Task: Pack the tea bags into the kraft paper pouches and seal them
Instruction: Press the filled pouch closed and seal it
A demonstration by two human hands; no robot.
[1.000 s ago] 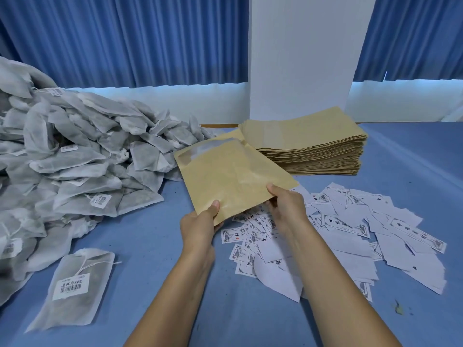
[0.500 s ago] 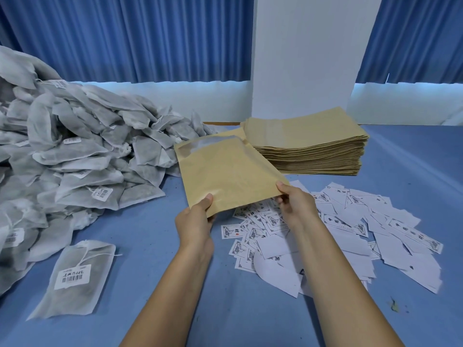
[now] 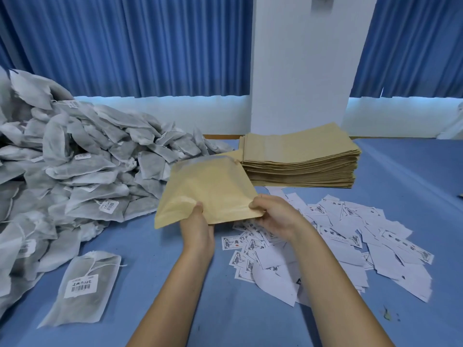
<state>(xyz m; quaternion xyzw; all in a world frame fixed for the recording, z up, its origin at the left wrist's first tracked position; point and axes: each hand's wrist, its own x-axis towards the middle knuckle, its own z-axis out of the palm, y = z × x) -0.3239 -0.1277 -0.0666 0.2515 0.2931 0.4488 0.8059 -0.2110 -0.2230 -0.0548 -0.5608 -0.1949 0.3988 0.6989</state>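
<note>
I hold one kraft paper pouch (image 3: pixel 210 189) above the blue table, its near edge toward me. My left hand (image 3: pixel 196 227) pinches the near edge with the thumb on top. My right hand (image 3: pixel 273 214) grips the near right corner. A thick stack of kraft pouches (image 3: pixel 300 159) lies behind it. A large heap of grey tea bags (image 3: pixel 75 171) fills the left side. One single tea bag (image 3: pixel 85 286) with a barcode label lies flat at the near left.
Several loose white printed labels (image 3: pixel 350 241) are scattered on the blue table (image 3: pixel 225 316) to the right of my arms. A white pillar (image 3: pixel 300 66) and blue curtains (image 3: pixel 150 46) stand behind the table.
The pouch has swung left and flattened, its near edge now level toward me. Both hands stayed on that edge and shifted slightly with it.
</note>
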